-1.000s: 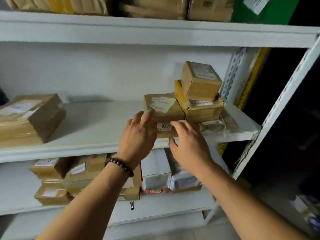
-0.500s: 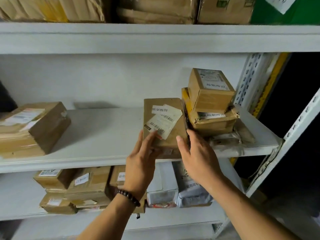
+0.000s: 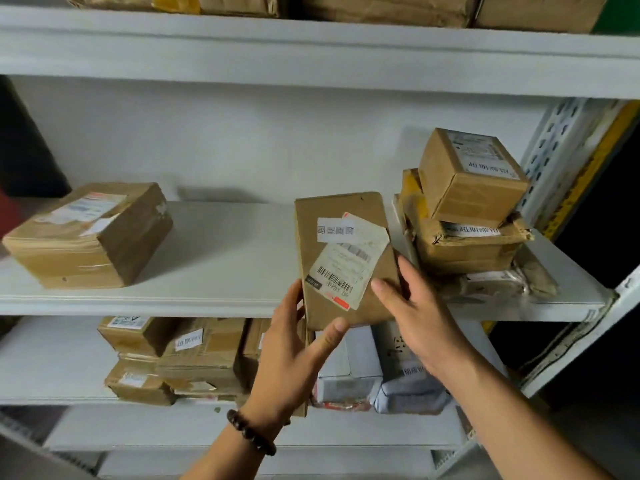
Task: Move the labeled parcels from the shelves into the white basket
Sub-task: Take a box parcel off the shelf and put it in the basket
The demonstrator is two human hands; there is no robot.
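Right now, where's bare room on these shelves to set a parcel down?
Bare: the middle shelf, between the left box and the parcel gripped by the left hand and right hand; also the lower shelf at its left end. Crowded: the stack at the right end, and the lower boxes beneath the hands.

Wall (image 3: 242, 143): white and plain, at the back.
Yellow strip (image 3: 588, 168): far right, going up.
Green patch (image 3: 620, 12): top right corner.
Bracelet (image 3: 251, 437): dark round beads.
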